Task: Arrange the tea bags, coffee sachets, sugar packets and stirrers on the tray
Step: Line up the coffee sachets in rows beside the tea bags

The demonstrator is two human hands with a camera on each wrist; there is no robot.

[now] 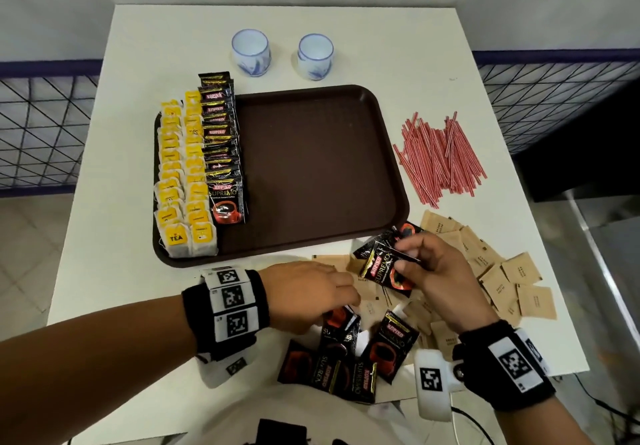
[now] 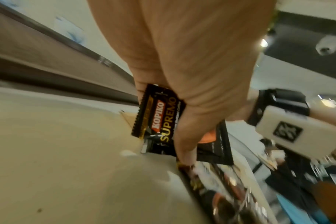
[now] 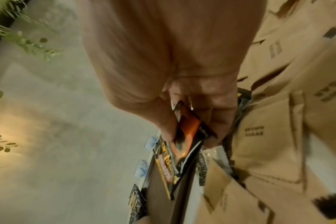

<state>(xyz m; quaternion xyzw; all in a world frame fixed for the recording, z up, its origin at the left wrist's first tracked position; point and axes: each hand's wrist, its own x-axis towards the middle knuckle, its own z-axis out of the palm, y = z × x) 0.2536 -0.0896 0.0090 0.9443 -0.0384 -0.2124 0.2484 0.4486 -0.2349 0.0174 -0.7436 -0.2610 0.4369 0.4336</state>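
The brown tray [image 1: 311, 167] carries two columns of yellow tea bags [image 1: 183, 174] at its left side, and a column of black coffee sachets [image 1: 221, 147] beside them. In front of the tray my right hand [image 1: 401, 257] [image 3: 190, 136] pinches a small stack of coffee sachets [image 1: 379, 268] [image 3: 184, 145] above the table. My left hand [image 1: 341, 309] [image 2: 184, 151] reaches down with curled fingers onto the raised top edge of a loose sachet [image 1: 341, 327]. Several more loose sachets [image 1: 346, 368] lie near the table's front edge. Its thumb is hidden.
Brown sugar packets [image 1: 502, 271] [image 3: 269, 151] are scattered right of and under my hands. A heap of red striped stirrers [image 1: 440, 157] lies right of the tray. Two white-and-blue cups [image 1: 250, 51] [image 1: 315, 56] stand behind it. The tray's middle and right parts are bare.
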